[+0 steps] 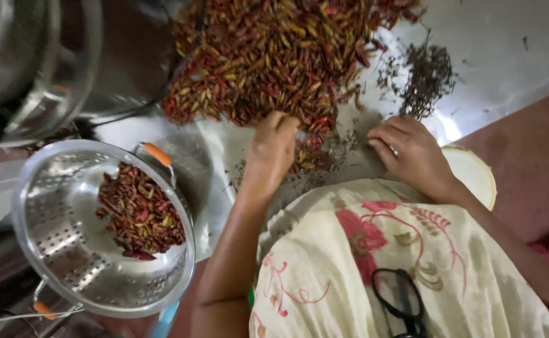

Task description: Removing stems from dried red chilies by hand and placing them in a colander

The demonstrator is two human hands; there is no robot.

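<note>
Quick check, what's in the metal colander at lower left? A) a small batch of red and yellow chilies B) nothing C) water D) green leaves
A: the colander holds a small heap of red and yellow chilies, like the large pile on the steel surface where the left hand rests.

Two hands are in view: the left hand [273, 145] and the right hand [410, 153], both near the centre. One perforated steel colander [49, 250] sits at eight o'clock, one large steel pot [49, 75] at ten. Chillies lie in two lots, too many to count: a big heap [274, 56] at twelve, a small batch [140, 213] in the colander. One stem pile [428, 78] lies at one o'clock.
</note>
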